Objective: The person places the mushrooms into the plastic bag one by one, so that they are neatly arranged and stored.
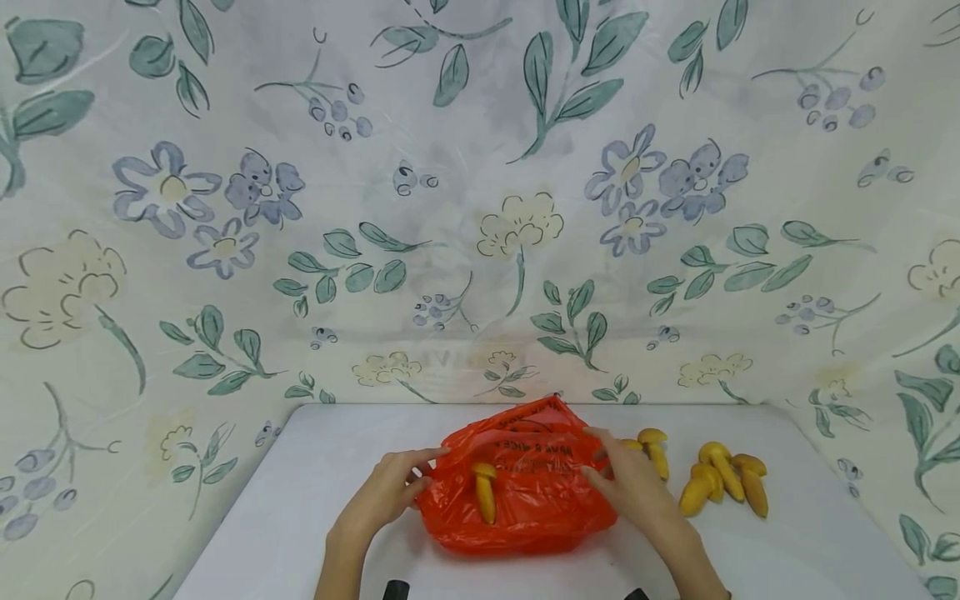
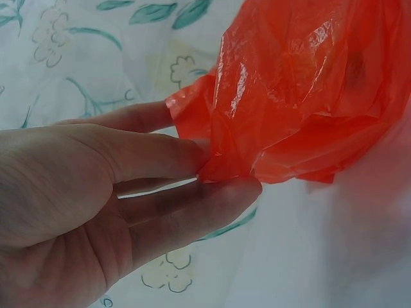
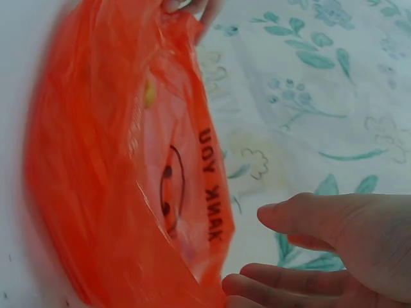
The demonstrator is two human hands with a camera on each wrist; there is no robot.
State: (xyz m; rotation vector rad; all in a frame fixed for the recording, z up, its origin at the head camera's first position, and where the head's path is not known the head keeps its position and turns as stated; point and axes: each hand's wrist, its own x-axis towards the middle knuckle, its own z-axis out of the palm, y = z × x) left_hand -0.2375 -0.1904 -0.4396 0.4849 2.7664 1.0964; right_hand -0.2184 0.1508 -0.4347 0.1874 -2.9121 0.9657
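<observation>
A red plastic bag (image 1: 536, 525) with dark print lies across the middle of the table, its mouth spread. One yellow mushroom (image 1: 486, 493) shows unobscured against the red film, left of the bag's middle. At the bag's left edge, my left hand (image 1: 390, 487) pinches the thin film (image 2: 234, 138) between thumb and fingers. My right hand (image 1: 637, 483) is by the right edge. In the right wrist view its fingertips (image 3: 234, 282) meet the bag's rim, while the thumb stands apart from them with no film between.
To the right of the bag, several more yellow mushrooms (image 1: 717, 471) lie in a loose cluster; another mushroom (image 1: 655, 454) is close behind my right hand. The white table (image 1: 322, 442) ends at the back against a flower-patterned cloth (image 1: 480, 250).
</observation>
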